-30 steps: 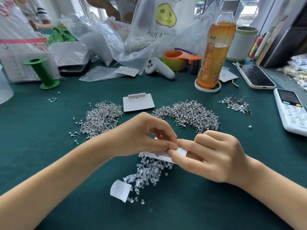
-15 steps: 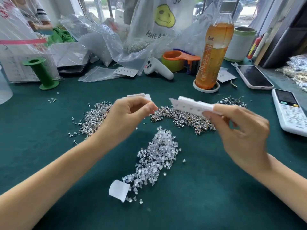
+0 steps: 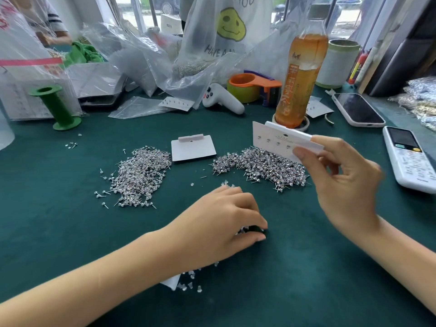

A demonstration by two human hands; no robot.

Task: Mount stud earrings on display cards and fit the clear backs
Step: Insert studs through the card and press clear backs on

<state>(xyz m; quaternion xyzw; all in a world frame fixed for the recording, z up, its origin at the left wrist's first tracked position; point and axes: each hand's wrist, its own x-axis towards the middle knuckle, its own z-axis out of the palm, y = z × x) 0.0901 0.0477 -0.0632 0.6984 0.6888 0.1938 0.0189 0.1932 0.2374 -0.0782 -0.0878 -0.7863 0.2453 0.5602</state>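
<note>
Our right hand (image 3: pixel 342 185) pinches the card (image 3: pixel 280 142); left hand (image 3: pixel 221 220) curls over clear backs (image 3: pixel 192 283), grip unclear. Tilting could drop unbacked studs.

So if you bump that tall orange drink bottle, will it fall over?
Probably, if bumped near the top. The bottle is tall and narrow and stands on a small white coaster, so it looks tippy. It seems mostly full, which likely makes it heavy enough to shrug off a light nudge. On its side, its round shape would likely roll.
</note>
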